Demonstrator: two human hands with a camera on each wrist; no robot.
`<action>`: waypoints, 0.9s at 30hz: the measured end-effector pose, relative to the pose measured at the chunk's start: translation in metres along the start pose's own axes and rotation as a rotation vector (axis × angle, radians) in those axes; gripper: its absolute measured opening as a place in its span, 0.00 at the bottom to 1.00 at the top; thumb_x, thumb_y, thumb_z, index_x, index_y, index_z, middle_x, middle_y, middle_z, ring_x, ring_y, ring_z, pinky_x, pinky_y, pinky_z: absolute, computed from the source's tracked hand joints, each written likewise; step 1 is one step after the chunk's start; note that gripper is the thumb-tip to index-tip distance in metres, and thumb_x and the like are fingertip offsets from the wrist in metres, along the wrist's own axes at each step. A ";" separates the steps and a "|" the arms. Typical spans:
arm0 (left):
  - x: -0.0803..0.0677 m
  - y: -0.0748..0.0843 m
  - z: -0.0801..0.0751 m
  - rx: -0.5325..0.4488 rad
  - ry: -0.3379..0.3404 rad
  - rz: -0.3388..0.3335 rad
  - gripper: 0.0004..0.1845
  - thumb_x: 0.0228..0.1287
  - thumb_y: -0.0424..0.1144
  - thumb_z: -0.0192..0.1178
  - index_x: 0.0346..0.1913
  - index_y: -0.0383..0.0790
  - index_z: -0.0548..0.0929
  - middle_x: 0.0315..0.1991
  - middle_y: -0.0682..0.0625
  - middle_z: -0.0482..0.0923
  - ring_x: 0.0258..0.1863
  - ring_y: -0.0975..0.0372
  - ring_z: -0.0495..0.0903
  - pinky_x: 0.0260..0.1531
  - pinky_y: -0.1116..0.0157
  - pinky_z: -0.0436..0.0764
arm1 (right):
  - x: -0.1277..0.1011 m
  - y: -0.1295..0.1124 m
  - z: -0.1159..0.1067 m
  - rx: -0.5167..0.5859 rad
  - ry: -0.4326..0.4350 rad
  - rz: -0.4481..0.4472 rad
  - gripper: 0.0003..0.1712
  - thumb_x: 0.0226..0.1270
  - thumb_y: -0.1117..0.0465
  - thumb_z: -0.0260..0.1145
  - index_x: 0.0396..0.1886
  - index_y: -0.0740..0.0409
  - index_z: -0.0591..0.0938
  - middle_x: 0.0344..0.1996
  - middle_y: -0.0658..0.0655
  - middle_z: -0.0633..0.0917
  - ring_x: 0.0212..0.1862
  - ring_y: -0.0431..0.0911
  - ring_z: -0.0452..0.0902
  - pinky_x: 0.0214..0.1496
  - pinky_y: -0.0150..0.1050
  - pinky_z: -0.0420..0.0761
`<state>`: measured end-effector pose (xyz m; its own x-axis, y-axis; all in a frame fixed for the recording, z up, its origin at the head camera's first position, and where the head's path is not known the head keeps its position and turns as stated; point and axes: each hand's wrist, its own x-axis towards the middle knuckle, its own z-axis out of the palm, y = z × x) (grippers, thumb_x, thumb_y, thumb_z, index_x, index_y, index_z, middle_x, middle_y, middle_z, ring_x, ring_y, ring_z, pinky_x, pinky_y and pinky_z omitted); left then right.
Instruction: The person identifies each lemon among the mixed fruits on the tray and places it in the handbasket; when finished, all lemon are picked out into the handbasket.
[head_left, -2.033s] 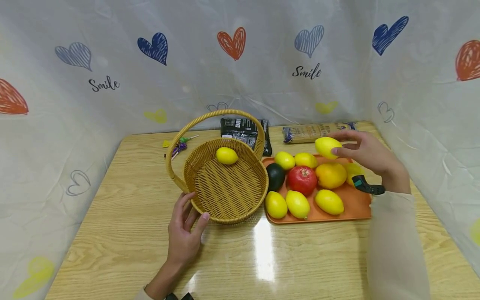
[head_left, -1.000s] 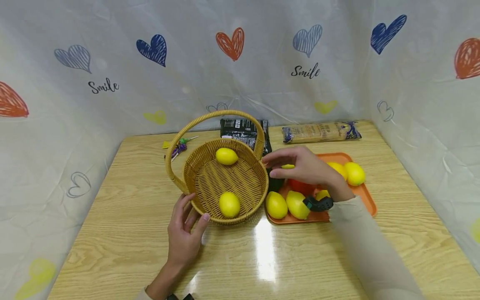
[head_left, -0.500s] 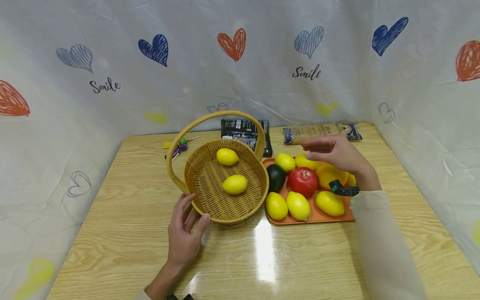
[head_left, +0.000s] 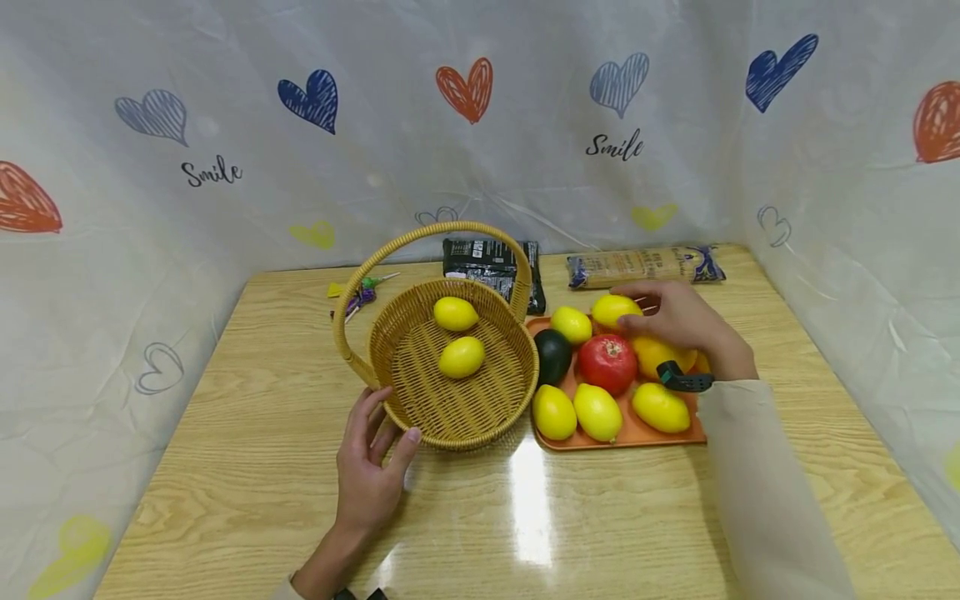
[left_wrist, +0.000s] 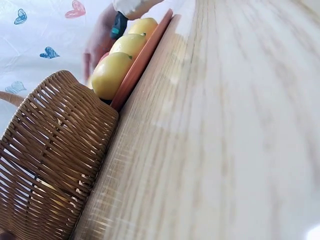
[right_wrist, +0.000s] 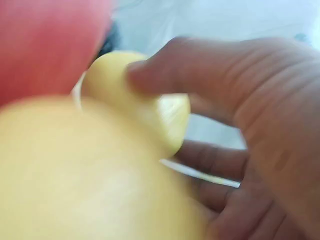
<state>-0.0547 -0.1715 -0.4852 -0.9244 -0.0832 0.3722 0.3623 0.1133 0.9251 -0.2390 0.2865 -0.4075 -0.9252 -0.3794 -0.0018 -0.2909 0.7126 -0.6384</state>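
Here, your left hand [head_left: 370,472] rests with straight fingers against the near rim of the round woven wicker basket [head_left: 420,405]. To its right, your right hand [head_left: 678,321] grips the yellow oval lemon [head_left: 611,310] at the orange plastic tray's [head_left: 634,430] far edge, long axis crosswise.

This looks like a staged recording booth, not a lived-in room. A glossy wood-grain bench [head_left: 525,517] is closed in on three sides by a white plastic sheet [head_left: 375,167] printed with scribbled hearts and the word "Smile". Fruit on an orange tray [head_left: 637,432], a wicker basket [head_left: 480,417] and sealed food packets [head_left: 645,265] are laid out like props.
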 end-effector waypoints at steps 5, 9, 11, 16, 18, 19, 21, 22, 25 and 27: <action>0.000 0.000 -0.001 0.002 -0.001 -0.006 0.35 0.71 0.18 0.65 0.78 0.23 0.66 0.84 0.30 0.53 0.80 0.28 0.61 0.74 0.64 0.77 | -0.007 -0.025 -0.008 0.164 0.052 -0.053 0.28 0.77 0.55 0.76 0.73 0.47 0.84 0.67 0.56 0.86 0.66 0.53 0.84 0.68 0.39 0.88; -0.001 -0.001 -0.001 0.007 0.000 -0.003 0.35 0.71 0.18 0.65 0.78 0.23 0.66 0.84 0.29 0.53 0.79 0.28 0.61 0.73 0.65 0.78 | -0.008 -0.051 -0.001 0.283 -0.034 -0.190 0.27 0.75 0.62 0.76 0.70 0.50 0.84 0.64 0.53 0.87 0.64 0.48 0.84 0.66 0.25 0.83; -0.001 -0.001 0.000 0.009 0.001 -0.001 0.35 0.72 0.19 0.65 0.78 0.23 0.66 0.84 0.29 0.53 0.79 0.28 0.61 0.73 0.65 0.78 | -0.006 -0.067 0.008 0.314 -0.112 -0.265 0.26 0.74 0.64 0.77 0.70 0.50 0.84 0.65 0.52 0.87 0.63 0.47 0.85 0.68 0.28 0.84; 0.000 0.000 -0.001 0.011 0.003 -0.002 0.34 0.72 0.19 0.65 0.78 0.23 0.67 0.83 0.29 0.55 0.80 0.28 0.61 0.74 0.64 0.78 | -0.002 -0.106 0.044 0.214 -0.229 -0.412 0.24 0.77 0.59 0.76 0.69 0.43 0.85 0.66 0.46 0.87 0.60 0.43 0.84 0.64 0.40 0.87; 0.000 0.000 -0.001 0.013 0.005 -0.008 0.34 0.72 0.19 0.66 0.78 0.23 0.67 0.83 0.29 0.56 0.80 0.29 0.62 0.73 0.63 0.78 | -0.001 -0.119 0.059 0.128 -0.242 -0.470 0.24 0.77 0.57 0.75 0.70 0.43 0.85 0.65 0.45 0.87 0.60 0.42 0.83 0.64 0.44 0.87; 0.000 0.001 -0.001 0.013 0.005 -0.013 0.35 0.71 0.19 0.66 0.78 0.23 0.67 0.83 0.29 0.56 0.80 0.30 0.62 0.73 0.64 0.78 | -0.001 -0.125 0.066 0.096 -0.254 -0.493 0.24 0.77 0.56 0.74 0.70 0.44 0.85 0.65 0.45 0.87 0.58 0.42 0.84 0.61 0.45 0.88; 0.000 0.001 -0.002 0.016 0.004 -0.018 0.35 0.71 0.19 0.66 0.78 0.24 0.67 0.83 0.29 0.56 0.80 0.30 0.62 0.73 0.64 0.79 | -0.001 -0.134 0.078 0.073 -0.292 -0.532 0.24 0.78 0.55 0.74 0.70 0.48 0.86 0.66 0.46 0.88 0.61 0.43 0.85 0.65 0.45 0.88; 0.000 0.001 -0.002 0.016 0.002 -0.019 0.35 0.71 0.19 0.66 0.78 0.24 0.67 0.83 0.29 0.56 0.80 0.31 0.62 0.73 0.64 0.79 | -0.001 -0.138 0.083 0.076 -0.313 -0.547 0.24 0.78 0.55 0.74 0.70 0.49 0.86 0.66 0.47 0.88 0.62 0.44 0.86 0.66 0.45 0.88; 0.000 0.001 -0.002 0.017 -0.006 -0.024 0.35 0.71 0.19 0.66 0.78 0.24 0.67 0.83 0.29 0.55 0.81 0.31 0.62 0.73 0.66 0.79 | -0.004 -0.142 0.089 0.148 -0.352 -0.560 0.23 0.80 0.54 0.73 0.70 0.51 0.86 0.66 0.51 0.88 0.62 0.48 0.88 0.65 0.46 0.90; 0.000 0.001 -0.002 0.024 -0.005 -0.029 0.35 0.72 0.20 0.66 0.78 0.25 0.68 0.84 0.30 0.55 0.81 0.33 0.62 0.73 0.68 0.79 | -0.007 -0.139 0.088 0.212 -0.340 -0.546 0.23 0.80 0.54 0.73 0.70 0.49 0.86 0.65 0.50 0.89 0.63 0.50 0.88 0.65 0.46 0.91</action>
<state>-0.0543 -0.1738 -0.4845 -0.9352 -0.0823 0.3444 0.3320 0.1343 0.9337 -0.1702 0.1381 -0.3866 -0.5208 -0.8414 0.1442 -0.6091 0.2479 -0.7533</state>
